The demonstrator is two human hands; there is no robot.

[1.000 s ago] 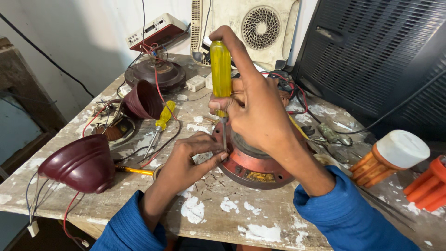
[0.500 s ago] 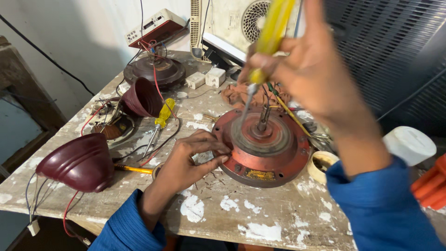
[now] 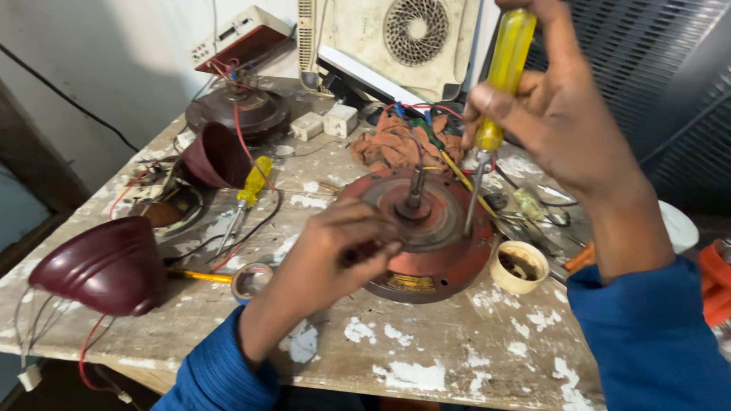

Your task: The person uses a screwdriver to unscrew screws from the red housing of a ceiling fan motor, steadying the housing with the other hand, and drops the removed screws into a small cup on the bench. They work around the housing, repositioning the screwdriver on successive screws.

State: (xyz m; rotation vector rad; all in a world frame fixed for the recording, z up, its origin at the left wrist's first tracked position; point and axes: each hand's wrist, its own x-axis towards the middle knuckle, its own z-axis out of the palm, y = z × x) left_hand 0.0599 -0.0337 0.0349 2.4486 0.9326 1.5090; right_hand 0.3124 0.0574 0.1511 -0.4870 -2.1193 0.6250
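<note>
Rusty-red fan motor (image 3: 426,243), round and flat like a thick disc, sitting near the front edge of the bench (image 3: 426,358), about mid-width. Dull metal shaft (image 3: 416,190) sticking straight up from the centre, ringed by a greyish hub. Small yellowish label on the side wall facing the front edge, too blurred to make out anyway.

Left hand (image 3: 335,255) curled over the motor's left rim, fingers bent and pressing on the housing. Right hand (image 3: 560,114) raised above the motor's right side, clamped around a screwdriver (image 3: 495,99) with a translucent yellow plastic handle and thin steel blade, tip pointing down just over the disc's right part. Blue sleeves on both arms.

Bench top rough and grey, blotched with flaking white paint. Glossy maroon dome cover (image 3: 103,266) at the left front corner with wires trailing off it, another maroon cup (image 3: 217,156) further back. Second yellow-handled screwdriver (image 3: 247,190) lying between them. Little cream round tub (image 3: 519,266) just right of the motor. Crumpled orange rag (image 3: 396,144) behind it, tangled with coloured wires. Cream plastic casing with a round grille (image 3: 415,30) leaning at the back edge.
</note>
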